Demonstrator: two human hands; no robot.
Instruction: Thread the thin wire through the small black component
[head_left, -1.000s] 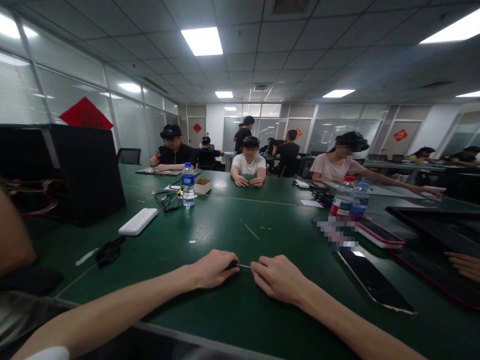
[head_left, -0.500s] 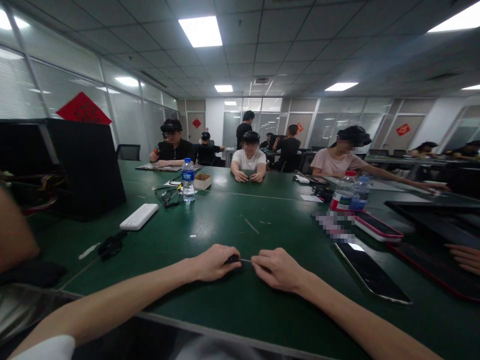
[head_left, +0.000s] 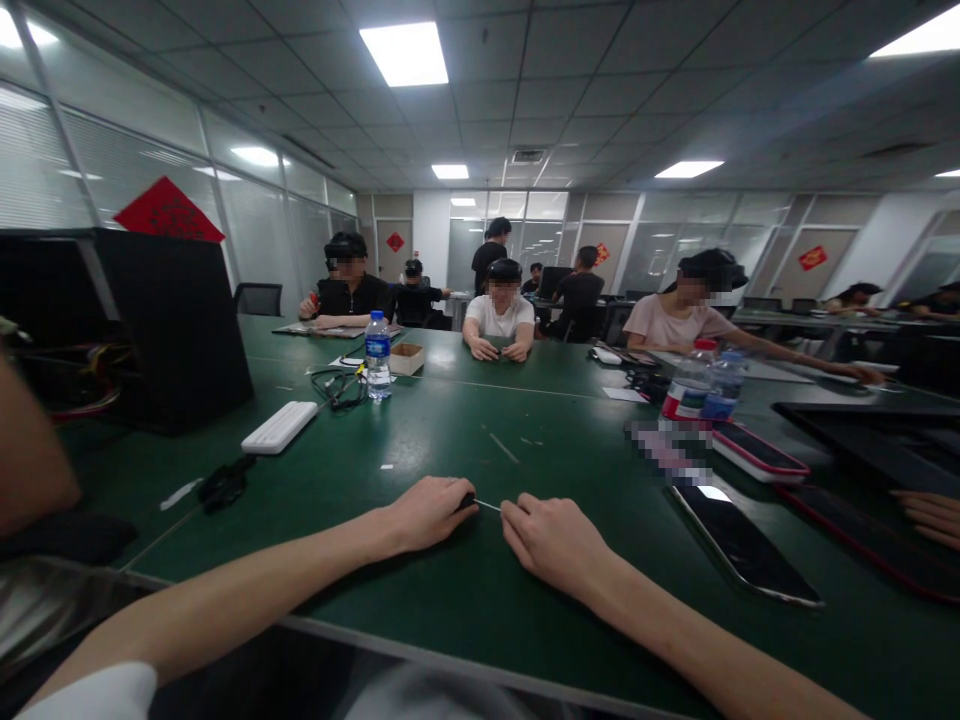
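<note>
My left hand (head_left: 435,512) is closed around the black handle of what looks like a small screwdriver (head_left: 487,505). Its thin, pale metal shaft sticks out to the right, sloping slightly down. At the far end of that shaft, the fingertips of my right hand (head_left: 555,540) are pinched together. Whether they grip the tip itself or a small part on it is hidden. Both hands rest low over the green table (head_left: 450,620), near its front edge.
On the left are a black computer case (head_left: 176,330), a white power bank (head_left: 280,428) and a water bottle (head_left: 378,360) beside a small box (head_left: 407,359). A phone (head_left: 742,545) and more bottles (head_left: 690,385) lie or stand right. Several people sit around.
My left hand has risen slightly and tilted, so the shaft, level before, now slopes down toward my right hand. My right hand has hardly moved.
</note>
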